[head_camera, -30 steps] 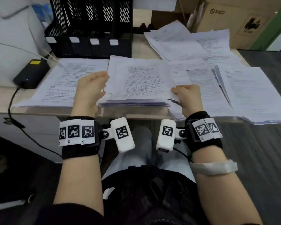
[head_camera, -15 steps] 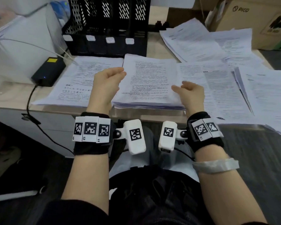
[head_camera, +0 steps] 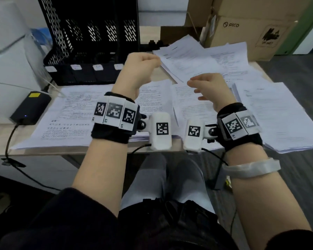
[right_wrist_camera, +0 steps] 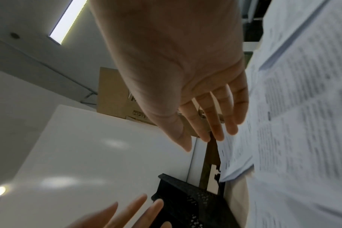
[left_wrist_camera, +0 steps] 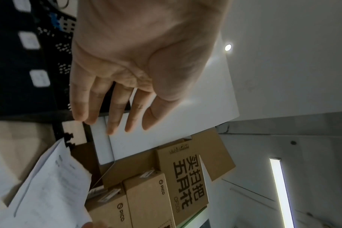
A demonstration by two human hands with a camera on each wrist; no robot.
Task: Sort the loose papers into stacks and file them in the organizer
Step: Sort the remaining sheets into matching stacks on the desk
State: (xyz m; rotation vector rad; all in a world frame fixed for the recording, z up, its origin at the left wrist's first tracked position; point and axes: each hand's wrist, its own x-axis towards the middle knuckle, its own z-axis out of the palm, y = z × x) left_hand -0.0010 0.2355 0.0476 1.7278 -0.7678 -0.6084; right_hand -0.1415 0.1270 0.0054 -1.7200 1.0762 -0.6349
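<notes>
white paper stacks [head_camera: 90,112] flat, long axis toward black organizer [head_camera: 90,38]; hands above, empty

The papers [head_camera: 202,67] are thin white sheets, matt, with small dark print. The organizer [head_camera: 90,42] at the upper left of the head view looks like black metal mesh full of little holes, with white labels on its front. The table [head_camera: 76,150] has a pale, smooth, wood-look top. The cardboard box [head_camera: 246,27] at the upper right is brown, dull and a bit rough. The black power brick [head_camera: 30,107] at the left looks like smooth matt plastic. The wrist bands [head_camera: 112,132] are soft black cloth with smooth white plastic blocks.
</notes>
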